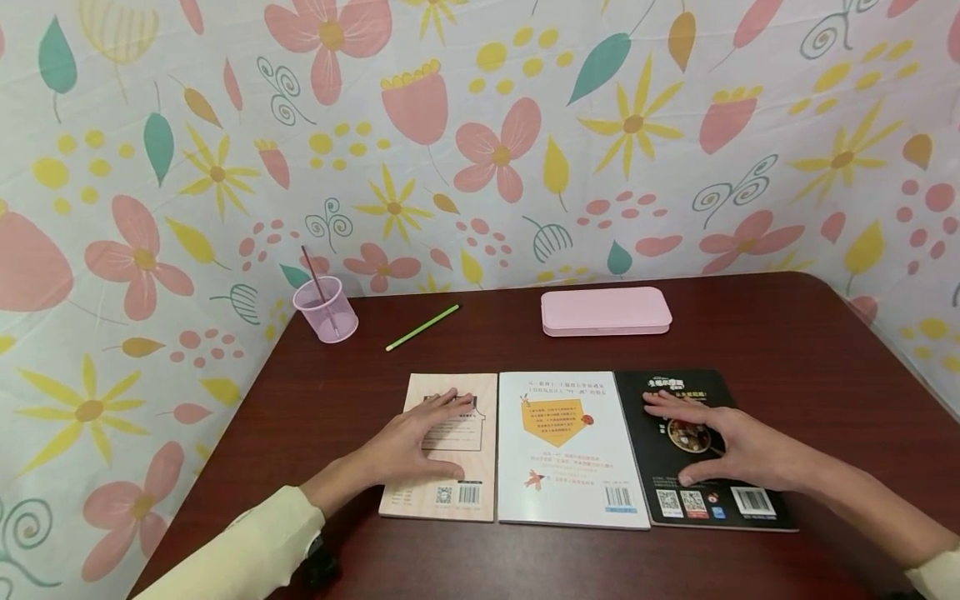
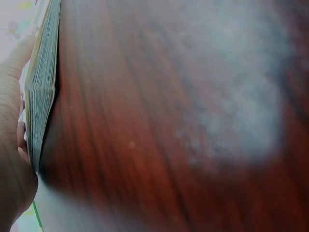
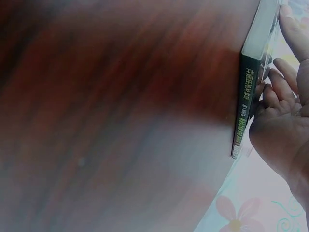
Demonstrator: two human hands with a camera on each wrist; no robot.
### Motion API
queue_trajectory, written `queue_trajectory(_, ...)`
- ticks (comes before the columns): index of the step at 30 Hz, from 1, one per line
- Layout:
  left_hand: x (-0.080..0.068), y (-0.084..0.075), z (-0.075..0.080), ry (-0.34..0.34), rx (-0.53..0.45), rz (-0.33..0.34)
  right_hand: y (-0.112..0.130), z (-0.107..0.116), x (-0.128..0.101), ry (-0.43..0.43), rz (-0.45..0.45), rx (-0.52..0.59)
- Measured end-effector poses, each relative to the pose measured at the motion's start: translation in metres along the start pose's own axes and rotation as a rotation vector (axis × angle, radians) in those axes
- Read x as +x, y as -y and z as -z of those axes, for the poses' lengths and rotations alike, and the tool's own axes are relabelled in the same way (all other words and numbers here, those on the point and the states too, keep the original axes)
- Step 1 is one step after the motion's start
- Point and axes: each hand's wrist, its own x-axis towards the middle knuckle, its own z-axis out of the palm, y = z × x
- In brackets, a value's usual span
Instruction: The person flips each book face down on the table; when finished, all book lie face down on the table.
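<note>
Three books lie side by side on the dark red-brown table (image 1: 787, 350), back covers up. My left hand (image 1: 420, 437) rests flat with straight fingers on the tan book (image 1: 450, 492) at the left. My right hand (image 1: 720, 442) lies flat on the black book (image 1: 750, 500) at the right. A white book (image 1: 566, 454) lies untouched between them. In the left wrist view my left hand (image 2: 12, 159) touches the tan book's page edge (image 2: 41, 92). In the right wrist view my right hand (image 3: 282, 121) lies against the black book's spine (image 3: 244, 101).
At the back of the table lie a shut pink case (image 1: 606, 312), a green pencil (image 1: 422, 327) and a pink cup (image 1: 327, 308) holding a thin stick. A flowered cloth (image 1: 480, 133) walls in the table at the back and both sides.
</note>
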Motion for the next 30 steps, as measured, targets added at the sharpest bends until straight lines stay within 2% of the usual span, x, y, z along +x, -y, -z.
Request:
queue_trajectory(11,-0.0021,0.0037,0.0004,0.012,-0.016,0.036,0.0015,0.0031,-0.0042,0.005,-0.052,-0.012)
queue_trajectory(30,-0.0048,0.0046,0.0018,0.008,-0.017,0.026,-0.0008,0.0044,-0.006,0.017,-0.067,0.01)
